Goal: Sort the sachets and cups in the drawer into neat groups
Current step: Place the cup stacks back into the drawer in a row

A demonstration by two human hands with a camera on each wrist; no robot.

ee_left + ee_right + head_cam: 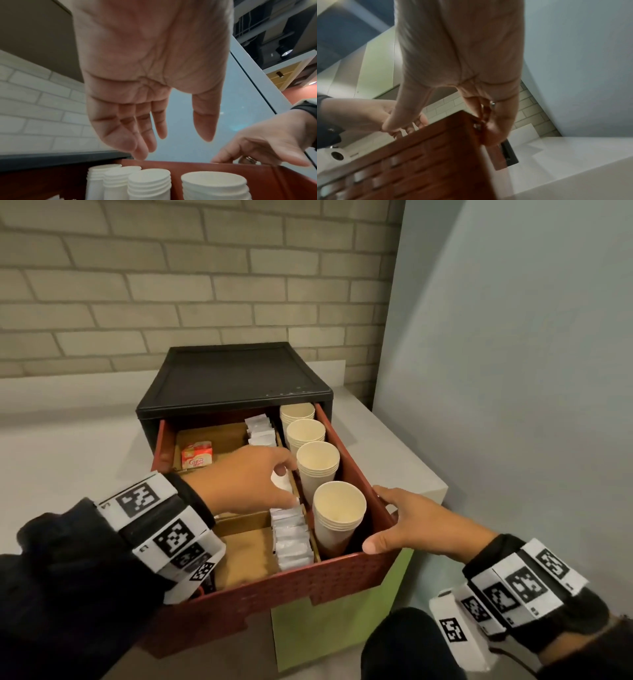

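Observation:
The red drawer (308,583) stands pulled out of a black cabinet (233,378). Several stacks of paper cups (339,508) fill its right lane. White sachets stand in a front row (294,539) and a back row (262,429) in the middle lane. Orange creamer sachets (197,455) lie at the back left. My left hand (287,484) hovers over the middle lane with straight fingers, holding nothing, above a loose white sachet (282,481). My right hand (390,518) grips the drawer's front right corner, thumb on the front rim, fingers over the side wall.
Brown cardboard dividers (239,556) split the drawer's left part. The cabinet sits on a white counter (394,457) above a green cupboard front (325,628). A brick wall stands behind and a blue-grey wall (513,371) close on the right.

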